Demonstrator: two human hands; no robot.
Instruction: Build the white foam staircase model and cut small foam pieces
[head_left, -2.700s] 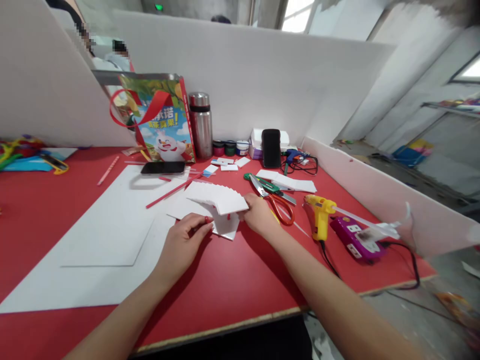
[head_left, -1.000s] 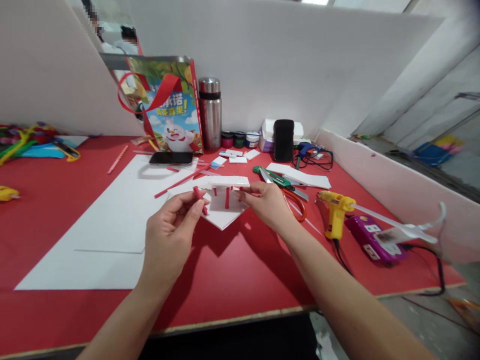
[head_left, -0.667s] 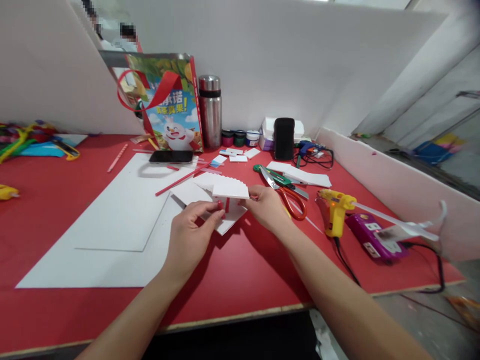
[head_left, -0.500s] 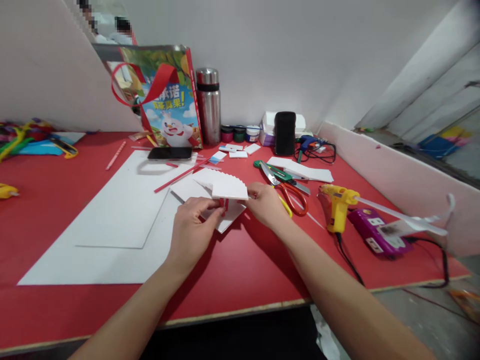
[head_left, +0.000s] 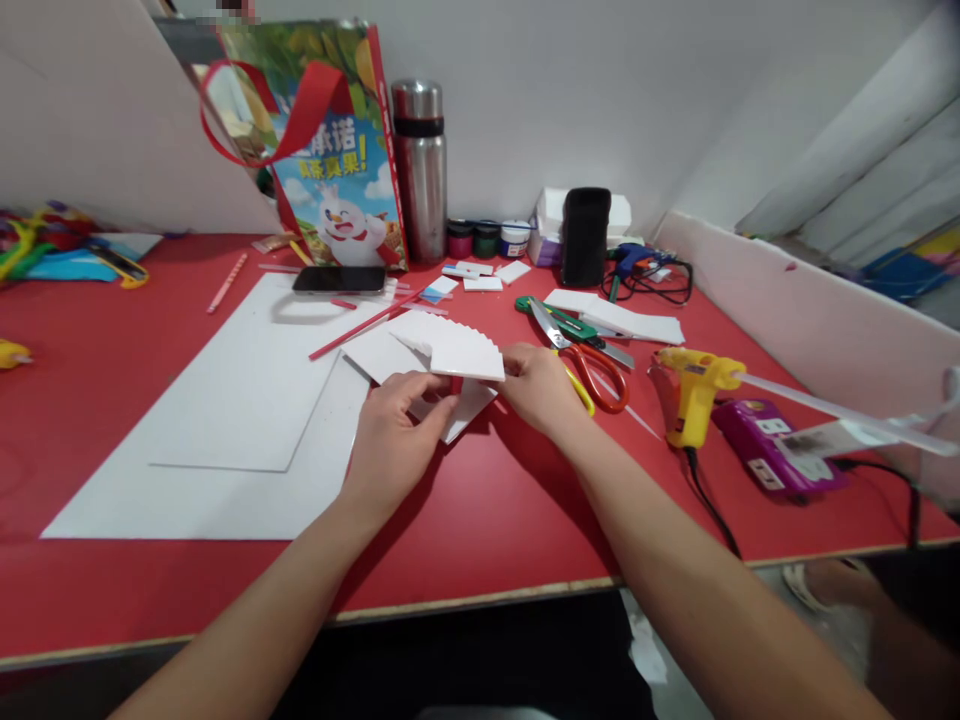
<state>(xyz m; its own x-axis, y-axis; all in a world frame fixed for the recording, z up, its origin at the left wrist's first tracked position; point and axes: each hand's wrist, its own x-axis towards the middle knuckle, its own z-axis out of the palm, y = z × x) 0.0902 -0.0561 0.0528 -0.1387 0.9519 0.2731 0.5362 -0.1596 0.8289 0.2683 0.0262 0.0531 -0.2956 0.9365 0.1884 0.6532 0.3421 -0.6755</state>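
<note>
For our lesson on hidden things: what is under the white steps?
Under the white steps, a red piece shows at the left hand, above part of a white board. Anything else there cannot be seen: the steps and left hand cover it.

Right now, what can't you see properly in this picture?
All in the head view:
Red stick: mostly hidden by the left hand.
Right hand: some fingertips hidden by the edge of the white stepped piece.
Yellow tool: cut off by the picture's left edge.
Purple box: its small print is too small to read.
</note>
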